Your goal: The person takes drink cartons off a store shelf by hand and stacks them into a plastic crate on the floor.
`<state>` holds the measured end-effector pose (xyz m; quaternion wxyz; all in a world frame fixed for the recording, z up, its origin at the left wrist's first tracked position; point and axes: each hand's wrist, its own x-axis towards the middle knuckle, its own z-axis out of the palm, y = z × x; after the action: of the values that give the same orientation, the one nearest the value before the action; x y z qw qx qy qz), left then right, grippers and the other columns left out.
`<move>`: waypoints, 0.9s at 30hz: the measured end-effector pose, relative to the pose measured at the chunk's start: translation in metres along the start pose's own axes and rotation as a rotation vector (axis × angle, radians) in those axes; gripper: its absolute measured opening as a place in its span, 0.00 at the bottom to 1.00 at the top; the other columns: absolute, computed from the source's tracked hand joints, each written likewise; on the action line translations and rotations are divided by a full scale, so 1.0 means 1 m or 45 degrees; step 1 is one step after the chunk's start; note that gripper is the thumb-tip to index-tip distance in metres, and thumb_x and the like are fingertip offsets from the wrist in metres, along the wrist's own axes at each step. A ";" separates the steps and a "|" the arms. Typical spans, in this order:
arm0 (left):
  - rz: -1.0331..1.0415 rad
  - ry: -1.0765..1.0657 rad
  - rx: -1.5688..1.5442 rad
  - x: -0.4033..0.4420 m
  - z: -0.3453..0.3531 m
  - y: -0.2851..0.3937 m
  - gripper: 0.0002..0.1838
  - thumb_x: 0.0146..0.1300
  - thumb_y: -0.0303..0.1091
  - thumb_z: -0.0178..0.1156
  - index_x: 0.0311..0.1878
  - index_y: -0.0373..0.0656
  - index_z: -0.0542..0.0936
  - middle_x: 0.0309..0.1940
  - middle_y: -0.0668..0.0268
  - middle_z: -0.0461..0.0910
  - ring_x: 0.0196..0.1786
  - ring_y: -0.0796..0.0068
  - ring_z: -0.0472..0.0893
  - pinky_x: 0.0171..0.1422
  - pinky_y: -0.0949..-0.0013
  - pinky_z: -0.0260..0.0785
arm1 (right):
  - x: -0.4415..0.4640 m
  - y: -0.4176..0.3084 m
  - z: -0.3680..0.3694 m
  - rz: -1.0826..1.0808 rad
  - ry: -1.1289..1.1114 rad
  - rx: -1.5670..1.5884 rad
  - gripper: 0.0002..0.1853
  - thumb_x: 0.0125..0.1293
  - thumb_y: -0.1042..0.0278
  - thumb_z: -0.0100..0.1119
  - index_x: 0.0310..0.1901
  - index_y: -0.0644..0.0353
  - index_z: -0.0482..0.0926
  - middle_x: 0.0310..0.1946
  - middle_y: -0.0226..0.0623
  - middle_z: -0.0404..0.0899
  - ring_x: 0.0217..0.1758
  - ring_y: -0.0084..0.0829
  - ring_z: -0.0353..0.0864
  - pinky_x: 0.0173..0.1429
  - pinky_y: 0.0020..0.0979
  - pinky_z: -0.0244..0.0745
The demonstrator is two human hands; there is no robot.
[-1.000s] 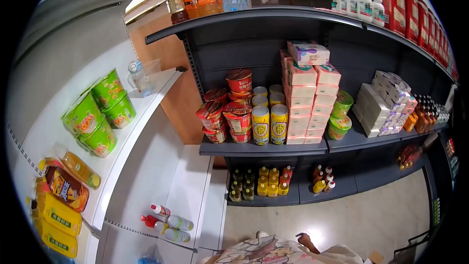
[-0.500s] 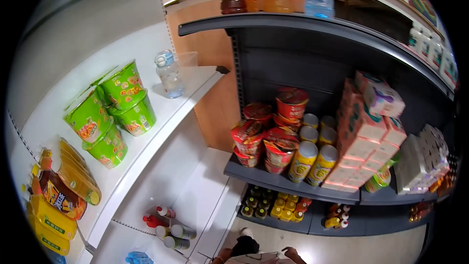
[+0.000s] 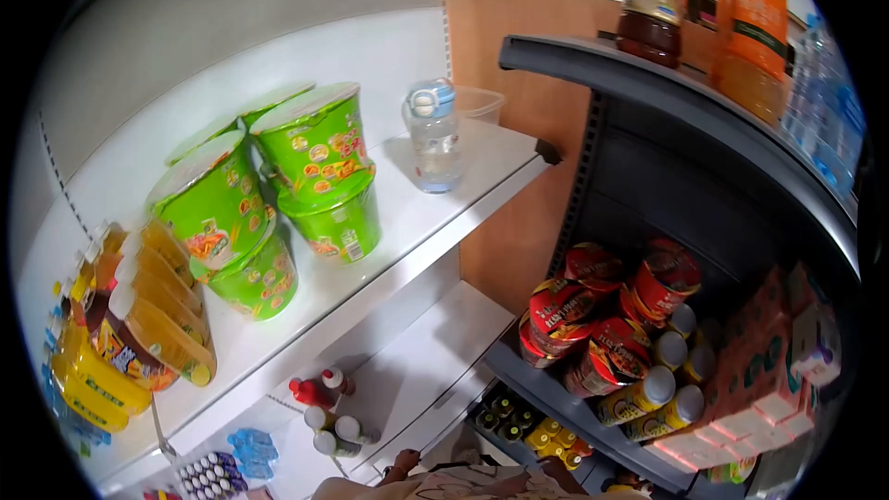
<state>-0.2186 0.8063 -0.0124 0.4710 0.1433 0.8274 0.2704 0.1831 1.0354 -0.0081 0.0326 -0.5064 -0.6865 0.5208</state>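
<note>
My left hand (image 3: 404, 462) hangs low at the bottom edge, beside my patterned clothing and in front of the lower white shelf. My right hand (image 3: 559, 476) is at the bottom edge too, partly hidden and dark, near the lower rack of bottles. Both are small and blurred, so their fingers cannot be made out, and nothing shows in them. Nearest to my left hand are several cans (image 3: 350, 430) and red bottles (image 3: 313, 393) on the lower white shelf. Yellow-capped bottles (image 3: 552, 442) stand on the low dark shelf near my right hand.
On the upper white shelf (image 3: 407, 250) stand green noodle tubs (image 3: 311, 150), a clear water bottle (image 3: 435, 143) and juice bottles (image 3: 153, 306). The dark shelves at right hold red noodle cups (image 3: 607, 356), yellow cans (image 3: 639, 396), pink tissue packs (image 3: 755, 366) and drinks (image 3: 748, 28) above.
My view has turned left and come closer to the white shelf, so the green tubs look larger and the dark shelves sit further right. My left hand shows slightly higher; no item visibly moved.
</note>
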 end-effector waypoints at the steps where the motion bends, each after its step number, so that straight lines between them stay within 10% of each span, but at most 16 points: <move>1: 0.024 0.003 0.016 -0.003 0.013 0.003 0.18 0.56 0.42 0.51 0.38 0.39 0.82 0.31 0.63 0.83 0.33 0.70 0.82 0.41 0.66 0.73 | 0.017 -0.014 -0.006 0.074 -0.117 -0.082 0.19 0.47 0.74 0.52 0.44 0.53 0.80 0.39 0.42 0.80 0.42 0.35 0.79 0.42 0.34 0.75; 11: 0.036 0.276 -0.121 -0.108 0.101 0.037 0.21 0.55 0.49 0.52 0.43 0.44 0.81 0.39 0.50 0.80 0.48 0.52 0.78 0.54 0.60 0.69 | 0.071 -0.105 0.000 0.038 -0.877 -0.506 0.17 0.56 0.79 0.50 0.50 0.66 0.74 0.40 0.44 0.78 0.38 0.33 0.79 0.36 0.34 0.74; 27: -0.516 0.676 -0.777 -0.292 0.315 -0.105 0.19 0.54 0.46 0.52 0.43 0.44 0.81 0.42 0.52 0.79 0.48 0.54 0.78 0.54 0.61 0.69 | 0.094 0.021 0.011 0.022 -1.232 -0.900 0.15 0.54 0.77 0.50 0.42 0.57 0.81 0.27 0.36 0.80 0.26 0.30 0.77 0.32 0.31 0.71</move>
<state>0.2031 0.6758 0.0023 0.3065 -0.2414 0.8132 0.4318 0.1451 1.0958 -0.0739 -0.4585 -0.1975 -0.7507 0.4328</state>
